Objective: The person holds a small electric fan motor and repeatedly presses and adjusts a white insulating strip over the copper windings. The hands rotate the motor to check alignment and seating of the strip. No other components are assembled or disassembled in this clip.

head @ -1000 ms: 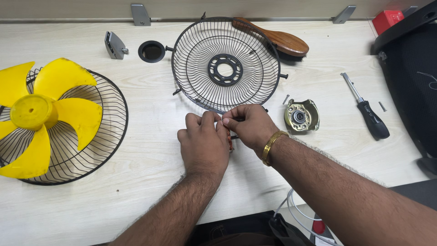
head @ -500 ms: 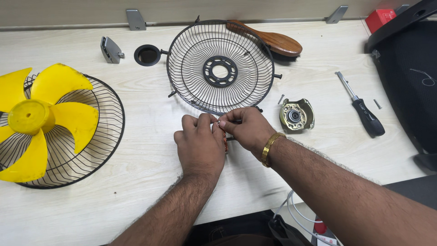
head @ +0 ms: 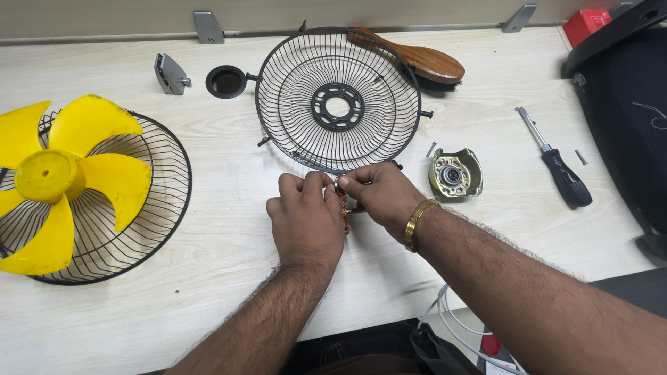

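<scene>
Both hands meet at the middle of the light wooden table (head: 208,305), just in front of a black wire fan guard (head: 338,101). My left hand (head: 306,215) and my right hand (head: 379,194) together grip a small motor part with copper-coloured windings (head: 342,201), mostly hidden between the fingers. A gold bangle sits on my right wrist. To the right of my right hand lies a brass-coloured motor end cover (head: 455,173).
A yellow fan blade (head: 62,173) rests on a second black guard (head: 139,208) at the left. A black-handled screwdriver (head: 559,170), loose screws, a wooden brush (head: 417,59), a black ring (head: 226,81) and a grey metal bracket (head: 169,73) lie around. A black chair (head: 625,118) stands at the right.
Both hands stay together on the small part, with only slight finger movement. The view has shifted a little.
</scene>
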